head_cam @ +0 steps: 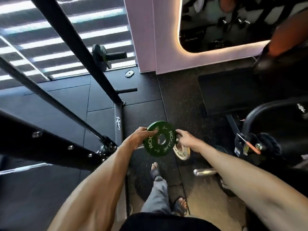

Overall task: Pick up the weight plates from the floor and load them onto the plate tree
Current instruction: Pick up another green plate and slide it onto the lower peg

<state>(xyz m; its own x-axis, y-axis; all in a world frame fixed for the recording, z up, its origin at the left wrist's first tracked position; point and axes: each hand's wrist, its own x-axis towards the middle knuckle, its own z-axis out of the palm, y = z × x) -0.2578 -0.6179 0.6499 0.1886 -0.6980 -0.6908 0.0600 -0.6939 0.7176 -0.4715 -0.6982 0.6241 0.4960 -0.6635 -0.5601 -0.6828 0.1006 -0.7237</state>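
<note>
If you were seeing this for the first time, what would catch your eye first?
The green plate, held at its rim by the left hand and right hand at centre frame. Next, a white plate just below the right hand, and a black plate on a rack peg, upper left.

matt green plate point(160, 139), speckled rubber floor point(180, 100)
</note>
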